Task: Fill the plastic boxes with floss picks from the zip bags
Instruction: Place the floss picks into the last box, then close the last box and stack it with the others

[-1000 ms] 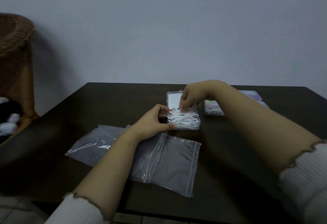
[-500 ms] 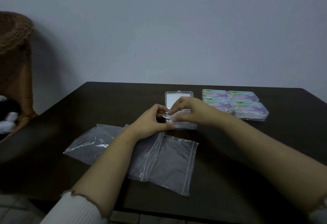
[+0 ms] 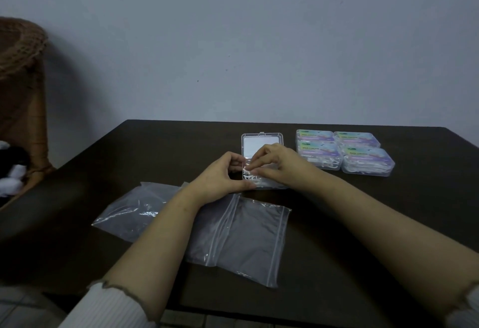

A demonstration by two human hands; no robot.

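Dark table [image 3: 363,224], pale wall [image 3: 259,29], wicker chair [image 3: 20,81], 2 zip bags [image 3: 246,237]

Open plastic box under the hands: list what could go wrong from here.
1. The open box looks heaped; floss picks may catch the lid and stop it shutting.
2. Both hands, left and right, crowd the box; picks could spill onto the table.

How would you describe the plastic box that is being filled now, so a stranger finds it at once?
On the dark table, look just beyond the flat clear zip bags, where both hands meet. The open box lies there, its clear lid tipped back. Unlike the four closed labelled boxes to its right, it is open, with loose white floss picks showing.
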